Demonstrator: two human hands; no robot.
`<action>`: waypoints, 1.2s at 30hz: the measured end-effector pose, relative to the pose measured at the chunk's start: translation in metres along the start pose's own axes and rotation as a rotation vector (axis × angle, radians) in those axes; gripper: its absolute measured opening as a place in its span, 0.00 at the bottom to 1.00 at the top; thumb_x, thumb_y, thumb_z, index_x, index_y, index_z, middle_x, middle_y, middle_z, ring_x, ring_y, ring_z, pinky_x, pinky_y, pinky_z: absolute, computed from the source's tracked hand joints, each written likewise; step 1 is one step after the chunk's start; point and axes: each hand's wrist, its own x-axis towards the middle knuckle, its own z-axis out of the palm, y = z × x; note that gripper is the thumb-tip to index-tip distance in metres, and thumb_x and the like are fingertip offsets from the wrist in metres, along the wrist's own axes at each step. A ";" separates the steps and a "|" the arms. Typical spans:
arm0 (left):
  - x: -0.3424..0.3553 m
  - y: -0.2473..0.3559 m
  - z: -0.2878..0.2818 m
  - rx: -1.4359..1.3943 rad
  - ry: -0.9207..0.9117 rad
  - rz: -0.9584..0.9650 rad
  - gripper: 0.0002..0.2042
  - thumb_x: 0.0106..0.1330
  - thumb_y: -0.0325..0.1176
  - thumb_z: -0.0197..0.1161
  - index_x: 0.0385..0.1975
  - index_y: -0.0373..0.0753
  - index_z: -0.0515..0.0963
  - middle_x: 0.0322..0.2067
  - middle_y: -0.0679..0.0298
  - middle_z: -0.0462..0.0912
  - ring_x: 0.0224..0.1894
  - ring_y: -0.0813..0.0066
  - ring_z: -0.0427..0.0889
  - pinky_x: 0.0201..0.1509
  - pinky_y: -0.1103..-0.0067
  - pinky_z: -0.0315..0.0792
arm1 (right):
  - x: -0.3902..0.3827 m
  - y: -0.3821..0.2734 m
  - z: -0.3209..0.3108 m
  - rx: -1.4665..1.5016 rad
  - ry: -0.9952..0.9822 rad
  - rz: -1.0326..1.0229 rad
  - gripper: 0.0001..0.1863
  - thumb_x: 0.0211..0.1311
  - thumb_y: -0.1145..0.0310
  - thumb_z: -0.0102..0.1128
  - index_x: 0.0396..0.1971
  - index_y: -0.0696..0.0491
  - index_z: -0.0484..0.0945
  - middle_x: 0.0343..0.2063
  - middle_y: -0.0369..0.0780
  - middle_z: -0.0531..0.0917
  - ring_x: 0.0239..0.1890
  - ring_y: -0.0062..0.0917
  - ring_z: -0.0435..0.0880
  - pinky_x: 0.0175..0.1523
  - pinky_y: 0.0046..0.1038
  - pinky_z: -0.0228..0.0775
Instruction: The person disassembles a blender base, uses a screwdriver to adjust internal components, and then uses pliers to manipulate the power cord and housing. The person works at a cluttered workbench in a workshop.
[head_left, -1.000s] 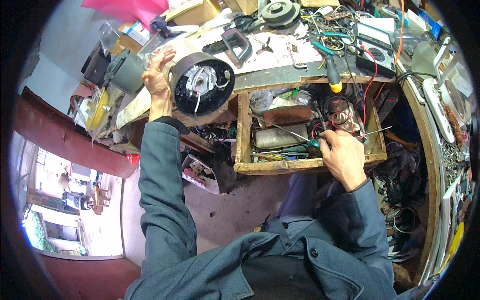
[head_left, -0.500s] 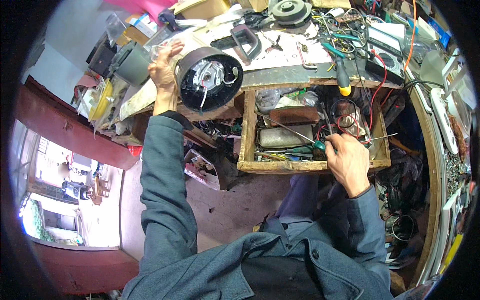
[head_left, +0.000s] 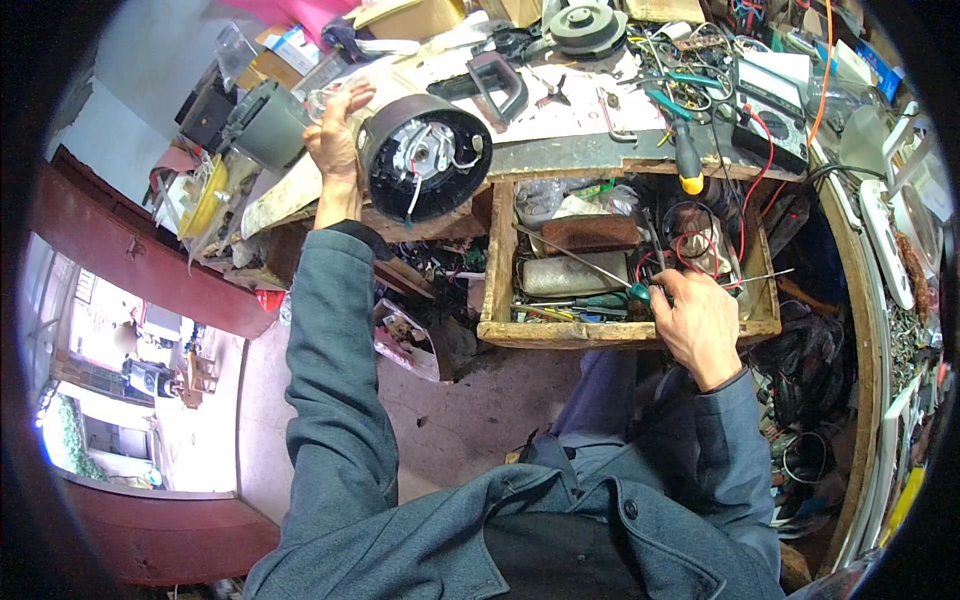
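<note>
A person's left hand [head_left: 335, 140] grips the side of a round black motor housing [head_left: 425, 155], tilted on edge at the front of a cluttered worktop [head_left: 560, 115], its open face showing wiring. The right hand [head_left: 700, 325] reaches into an open wooden drawer [head_left: 620, 335], fingers closed around a green-handled screwdriver [head_left: 600, 275].

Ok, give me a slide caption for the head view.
Left hand steadies a round black housing on the bench; right hand grips a screwdriver in the drawer.
</note>
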 end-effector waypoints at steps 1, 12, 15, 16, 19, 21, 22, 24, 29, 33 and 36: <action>0.000 0.000 0.000 -0.010 0.005 -0.003 0.16 0.69 0.31 0.59 0.40 0.20 0.85 0.44 0.45 0.88 0.48 0.57 0.88 0.60 0.69 0.79 | 0.001 0.000 0.000 0.005 -0.005 0.000 0.12 0.65 0.57 0.63 0.32 0.51 0.83 0.27 0.44 0.84 0.35 0.43 0.86 0.41 0.44 0.78; -0.002 0.005 0.006 0.036 0.044 0.000 0.16 0.71 0.32 0.58 0.39 0.21 0.85 0.42 0.45 0.89 0.47 0.59 0.89 0.59 0.71 0.79 | 0.001 -0.002 -0.001 0.012 -0.024 0.007 0.13 0.65 0.57 0.62 0.31 0.52 0.83 0.28 0.44 0.85 0.36 0.43 0.86 0.41 0.45 0.78; -0.002 0.005 0.004 0.022 0.020 0.004 0.17 0.71 0.33 0.58 0.39 0.21 0.85 0.42 0.46 0.89 0.47 0.59 0.89 0.59 0.71 0.79 | 0.001 -0.001 -0.001 0.004 -0.030 0.001 0.13 0.65 0.57 0.62 0.31 0.52 0.83 0.28 0.44 0.85 0.35 0.43 0.86 0.41 0.45 0.78; -0.001 0.004 0.003 0.017 0.023 0.002 0.17 0.71 0.33 0.58 0.39 0.21 0.85 0.42 0.46 0.89 0.47 0.60 0.89 0.59 0.71 0.79 | 0.001 -0.002 -0.002 0.002 -0.038 0.005 0.13 0.65 0.57 0.62 0.31 0.52 0.84 0.28 0.45 0.85 0.36 0.43 0.86 0.41 0.45 0.78; -0.001 0.005 0.004 0.011 0.040 -0.012 0.16 0.71 0.33 0.58 0.39 0.22 0.85 0.42 0.47 0.89 0.47 0.60 0.89 0.58 0.71 0.80 | 0.002 -0.003 -0.004 0.000 -0.061 0.015 0.14 0.65 0.56 0.62 0.30 0.52 0.84 0.28 0.46 0.85 0.36 0.44 0.87 0.41 0.45 0.79; -0.003 0.006 0.008 0.026 0.061 -0.031 0.16 0.71 0.33 0.59 0.38 0.22 0.85 0.42 0.47 0.89 0.47 0.61 0.89 0.57 0.72 0.80 | 0.002 0.000 -0.004 0.008 -0.073 0.022 0.15 0.64 0.55 0.62 0.30 0.52 0.84 0.28 0.47 0.86 0.37 0.44 0.87 0.42 0.45 0.79; -0.003 0.008 0.011 0.022 0.089 -0.036 0.16 0.70 0.33 0.60 0.38 0.23 0.86 0.42 0.48 0.90 0.47 0.61 0.89 0.56 0.72 0.80 | 0.003 0.000 -0.004 0.005 -0.099 0.025 0.15 0.64 0.55 0.62 0.30 0.53 0.84 0.28 0.47 0.86 0.37 0.45 0.87 0.43 0.45 0.79; -0.003 0.011 0.018 0.012 0.144 -0.049 0.16 0.69 0.35 0.61 0.38 0.24 0.86 0.41 0.49 0.90 0.46 0.63 0.89 0.56 0.72 0.80 | 0.007 0.000 -0.005 -0.001 -0.152 0.034 0.16 0.63 0.54 0.62 0.30 0.53 0.85 0.28 0.48 0.86 0.37 0.45 0.87 0.44 0.46 0.79; 0.005 0.025 0.041 -0.133 0.195 -0.240 0.14 0.64 0.33 0.62 0.35 0.25 0.86 0.38 0.51 0.90 0.39 0.62 0.89 0.48 0.74 0.83 | 0.011 0.003 -0.010 0.015 -0.256 0.064 0.20 0.63 0.51 0.59 0.34 0.55 0.86 0.33 0.53 0.86 0.42 0.49 0.86 0.49 0.48 0.79; 0.024 0.017 0.026 -0.212 0.221 -0.247 0.16 0.66 0.34 0.59 0.35 0.23 0.84 0.40 0.48 0.89 0.40 0.60 0.89 0.45 0.72 0.86 | 0.015 0.003 -0.010 0.009 -0.298 0.064 0.21 0.63 0.52 0.59 0.33 0.56 0.86 0.33 0.54 0.86 0.43 0.50 0.85 0.49 0.49 0.78; 0.039 0.014 0.011 -0.339 0.204 -0.369 0.16 0.67 0.34 0.58 0.35 0.22 0.84 0.40 0.47 0.89 0.40 0.60 0.89 0.43 0.72 0.86 | 0.013 0.005 -0.007 0.013 -0.267 0.043 0.21 0.63 0.51 0.60 0.32 0.57 0.84 0.32 0.53 0.86 0.42 0.50 0.85 0.48 0.50 0.77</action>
